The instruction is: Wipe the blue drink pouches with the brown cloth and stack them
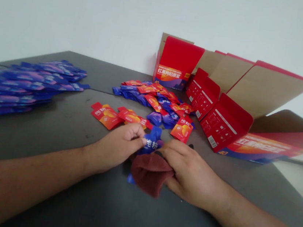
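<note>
My left hand (127, 140) pinches the left edge of a blue sachet (151, 143) with white lettering on its front. From the other side my right hand (186, 169) is closed on a brown cloth (151, 172), which lies against the sachet's lower part. A bit of blue packaging (131, 178) shows below the cloth, mostly hidden. Just beyond my hands lie a red sachet (107, 116) and another red sachet (133, 117), both flat on the dark table (74, 200). A third red sachet (182, 129) rests at the near edge of a mixed heap.
Red and blue sachets form a loose heap (156, 95) past my hands. Blue sachets are stacked in overlapping rows (30, 84) on the left. Along the right stand several red printed cartons (223, 122) with raised flaps. A pale wall (97, 14) rises behind the table.
</note>
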Motion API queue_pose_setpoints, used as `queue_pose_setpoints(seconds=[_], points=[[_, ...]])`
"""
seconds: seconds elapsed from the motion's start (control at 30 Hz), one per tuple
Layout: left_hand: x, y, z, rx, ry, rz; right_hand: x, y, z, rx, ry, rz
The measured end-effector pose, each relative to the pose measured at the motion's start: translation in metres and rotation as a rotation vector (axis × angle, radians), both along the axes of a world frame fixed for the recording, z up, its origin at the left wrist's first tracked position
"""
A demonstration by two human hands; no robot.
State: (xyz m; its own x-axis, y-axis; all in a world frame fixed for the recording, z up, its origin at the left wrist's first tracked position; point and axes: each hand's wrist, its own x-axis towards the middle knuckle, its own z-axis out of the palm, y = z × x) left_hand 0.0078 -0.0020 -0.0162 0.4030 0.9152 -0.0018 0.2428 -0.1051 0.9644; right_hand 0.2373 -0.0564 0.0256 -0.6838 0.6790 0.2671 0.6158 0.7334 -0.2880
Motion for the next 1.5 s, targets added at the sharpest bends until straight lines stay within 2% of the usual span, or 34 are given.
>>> queue_pose_setpoints(seconds=[0.07,0.13,0.3,0.37,0.6,0.67,0.8,0.87,1.03,1.1,1.17,1.27,1.33,1.4,1.5], points=[[-0.001,-0.001,0.003,0.005,0.025,-0.008,-0.002,-0.004,0.003,-0.048,-0.027,0.105],[-0.001,-0.001,0.003,0.013,0.034,-0.015,-0.002,-0.006,0.004,-0.068,-0.041,0.138],[-0.001,0.004,-0.006,0.009,-0.021,-0.017,0.004,0.0,-0.001,0.054,0.003,-0.097],[-0.001,0.004,-0.007,0.008,-0.018,-0.016,0.004,0.001,-0.003,0.062,0.009,-0.128],[-0.002,0.0,0.003,0.03,0.056,-0.018,-0.004,-0.004,0.004,-0.056,-0.032,0.139],[-0.002,0.001,0.001,0.034,0.052,-0.016,-0.002,-0.004,0.004,-0.029,-0.028,0.094],[-0.001,0.004,-0.006,0.029,0.007,-0.014,0.002,0.001,-0.001,0.051,0.003,-0.113],[-0.001,0.004,-0.006,0.033,0.003,-0.013,0.002,0.002,-0.002,0.048,0.007,-0.136],[-0.002,0.001,0.004,0.057,0.063,-0.007,-0.003,-0.005,0.003,-0.061,-0.031,0.105],[-0.001,0.0,0.006,0.04,0.056,-0.011,-0.003,-0.007,0.004,-0.081,-0.043,0.139],[-0.001,0.0,0.005,0.029,0.036,-0.011,-0.002,-0.006,0.003,-0.042,-0.03,0.067],[0.0,0.001,0.001,-0.018,-0.026,-0.017,0.002,0.0,0.0,0.04,-0.004,-0.119],[0.001,0.002,0.0,-0.031,-0.049,-0.019,0.003,0.002,-0.002,0.06,0.005,-0.17],[0.0,0.002,0.0,0.012,-0.018,-0.013,0.002,0.002,-0.001,0.039,0.009,-0.108],[-0.001,0.001,0.002,0.064,0.035,-0.007,-0.002,-0.003,0.003,-0.045,-0.024,0.071]])
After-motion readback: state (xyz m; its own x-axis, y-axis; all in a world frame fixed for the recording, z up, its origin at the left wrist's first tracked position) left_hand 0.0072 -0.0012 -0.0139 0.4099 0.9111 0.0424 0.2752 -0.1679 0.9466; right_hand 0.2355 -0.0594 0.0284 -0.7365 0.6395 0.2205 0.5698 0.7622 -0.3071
